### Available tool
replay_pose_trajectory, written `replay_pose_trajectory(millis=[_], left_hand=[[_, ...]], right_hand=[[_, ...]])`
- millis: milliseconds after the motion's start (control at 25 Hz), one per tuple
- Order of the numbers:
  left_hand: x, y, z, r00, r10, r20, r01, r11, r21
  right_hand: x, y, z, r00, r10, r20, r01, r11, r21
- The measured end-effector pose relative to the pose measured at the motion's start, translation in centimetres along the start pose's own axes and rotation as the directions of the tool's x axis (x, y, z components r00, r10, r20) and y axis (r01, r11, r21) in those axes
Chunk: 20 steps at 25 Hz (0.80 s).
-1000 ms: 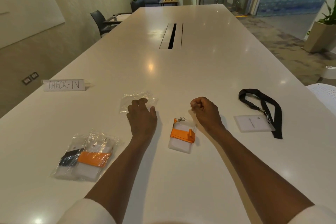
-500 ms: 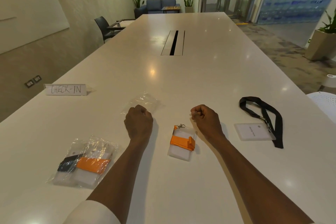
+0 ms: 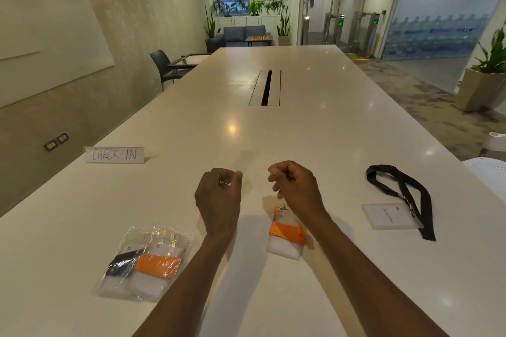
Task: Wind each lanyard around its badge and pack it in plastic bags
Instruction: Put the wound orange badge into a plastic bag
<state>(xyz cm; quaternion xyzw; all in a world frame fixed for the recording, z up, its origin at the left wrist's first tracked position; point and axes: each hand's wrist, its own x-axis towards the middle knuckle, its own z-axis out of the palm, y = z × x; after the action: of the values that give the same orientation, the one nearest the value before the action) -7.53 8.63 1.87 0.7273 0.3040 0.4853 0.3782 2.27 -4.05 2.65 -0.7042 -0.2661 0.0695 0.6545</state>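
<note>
My left hand (image 3: 219, 197) and my right hand (image 3: 295, 189) are raised over the white table (image 3: 328, 145), fingertips pinched on a clear plastic bag (image 3: 247, 165) that shows only as a faint blur between them. Under my right wrist lies a badge wound with an orange lanyard (image 3: 284, 238). At the right, a black lanyard (image 3: 405, 186) lies loose, clipped to its white badge (image 3: 386, 216). At the near left, a filled bag (image 3: 145, 262) holds two wound badges, one black and one orange.
A paper CHECK-IN sign (image 3: 113, 154) stands near the table's left edge. A cable slot (image 3: 267, 87) runs along the table's middle further out. A white chair (image 3: 490, 172) is at the right edge, a dark chair (image 3: 164, 68) at the far left.
My left hand closed on the clear bag and lifted it off the table. My right hand rose and moved left to the bag. The camera tilted up.
</note>
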Motion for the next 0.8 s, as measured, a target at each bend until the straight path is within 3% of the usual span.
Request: replay_pose_trajectory(millis=[160,560,800], left_hand=[[-1.4,1.6,-1.0,0.991,0.113,0.071,-0.111,0.993,-0.037],[0.9,1.5,-3.7,0.947,0.131,0.295,-0.13,0.991,-0.024],[2.5,0.9,-5.2,0.98,0.021,0.2,-0.008,0.998,-0.065]], right_hand=[[-0.3,-2.9,2.3,0.996,0.071,0.053,-0.073,0.996,0.044],[-2.1,-3.9,4.4,0.998,0.052,-0.048,-0.055,0.995,-0.078],[-3.2,-4.3,5.5,0.99,0.087,-0.107,-0.107,0.975,-0.193]])
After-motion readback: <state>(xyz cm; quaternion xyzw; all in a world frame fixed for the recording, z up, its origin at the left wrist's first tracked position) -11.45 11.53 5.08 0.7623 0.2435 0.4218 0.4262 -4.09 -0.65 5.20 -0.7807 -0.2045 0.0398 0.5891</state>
